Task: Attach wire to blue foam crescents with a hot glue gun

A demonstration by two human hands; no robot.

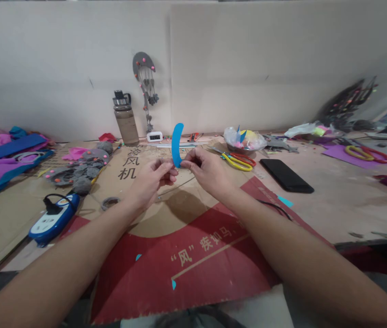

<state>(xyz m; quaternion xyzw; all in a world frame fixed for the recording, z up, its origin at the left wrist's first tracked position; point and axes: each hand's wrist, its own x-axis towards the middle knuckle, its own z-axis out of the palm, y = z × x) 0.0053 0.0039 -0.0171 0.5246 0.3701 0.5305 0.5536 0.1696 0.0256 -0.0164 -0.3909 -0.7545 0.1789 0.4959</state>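
Observation:
A curved blue felt strip (177,142) stands upright above the middle of the table, pinched at its lower end by both hands. My left hand (150,180) grips it from the left with thumb and fingers closed. My right hand (205,169) pinches the same end from the right. Below them lies a red and brown cardboard sheet (193,255) with printed characters and a few small blue scraps.
Yellow-handled scissors (236,160) and a black phone (286,175) lie to the right. A water bottle (125,119) and small clock (154,136) stand at the back. Grey felt pieces (80,171), a blue power strip (54,218) and coloured felt sheets (5,157) are on the left.

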